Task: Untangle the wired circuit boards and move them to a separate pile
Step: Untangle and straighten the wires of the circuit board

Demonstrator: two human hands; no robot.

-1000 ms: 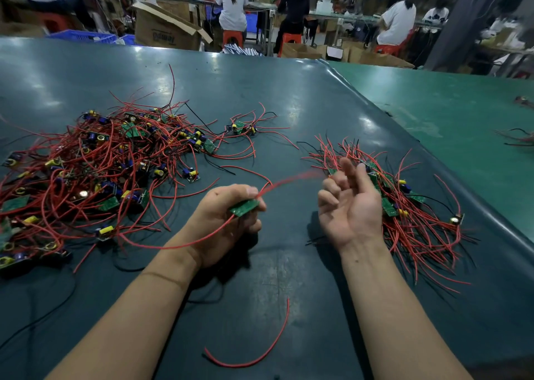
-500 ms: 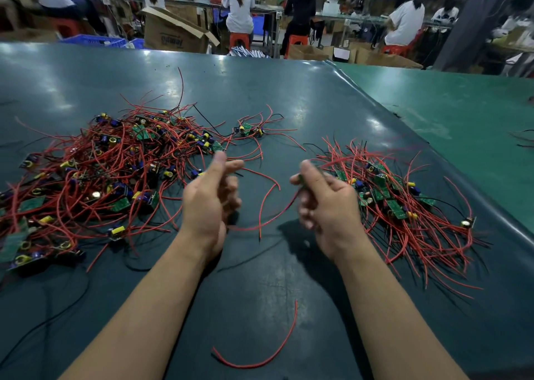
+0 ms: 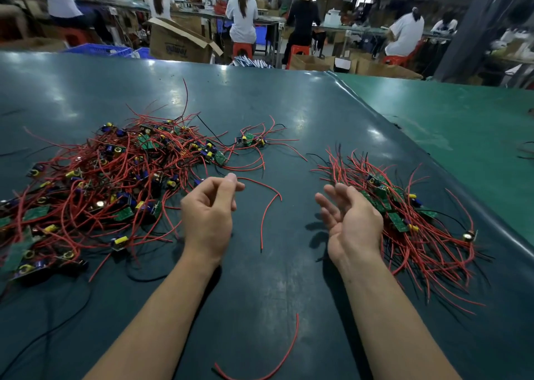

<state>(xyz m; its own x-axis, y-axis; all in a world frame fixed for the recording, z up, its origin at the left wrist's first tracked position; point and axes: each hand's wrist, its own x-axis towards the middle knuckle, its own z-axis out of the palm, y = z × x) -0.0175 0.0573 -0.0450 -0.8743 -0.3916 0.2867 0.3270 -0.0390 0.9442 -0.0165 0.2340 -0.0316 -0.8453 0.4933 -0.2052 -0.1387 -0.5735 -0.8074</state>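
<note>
A big tangle of red-wired green circuit boards covers the left of the dark table. On the right lies a smaller, tidier pile of wired boards. My left hand hovers between the two piles with its fingers curled. Its thumb and forefinger pinch the end of a loose red wire, which bends down onto the table. My right hand is at the left edge of the right pile, fingers straight, palm turned inward, holding nothing.
Two wired boards lie apart behind the big tangle. A stray red wire curls near the front edge. A lighter green table adjoins on the right. Behind are a cardboard box and seated people at benches.
My left hand passed a board to my right hand, which held it half a second ago. That hand has now let go and opened beside the right pile. My left hand now pinches a wire.
</note>
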